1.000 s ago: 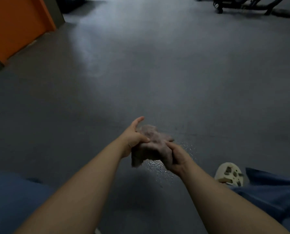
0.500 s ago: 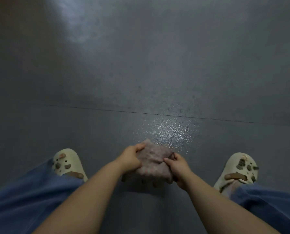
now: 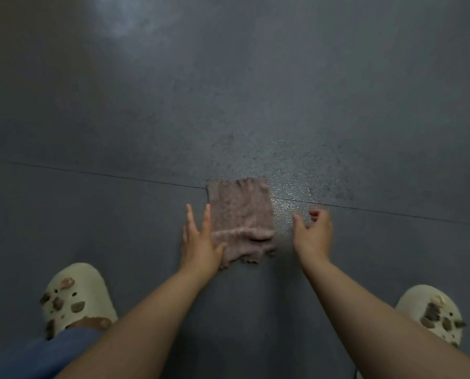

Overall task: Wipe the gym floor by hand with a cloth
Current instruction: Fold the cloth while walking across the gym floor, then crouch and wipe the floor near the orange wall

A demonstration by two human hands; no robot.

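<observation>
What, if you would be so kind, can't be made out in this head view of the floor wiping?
- Floor under the cloth: covered by the cloth, so wet or dry is unknown.
- Left hand: whether the palm presses the cloth's edge or only the floor; the hand itself hides it.
- Right hand: motion-blurred, so finger positions are unclear.
- Legs: cut off by the bottom edge.

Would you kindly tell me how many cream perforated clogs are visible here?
2. One cream perforated clog sits at lower left beside the blue trouser leg; the other at lower right, partly behind the right forearm.
</observation>
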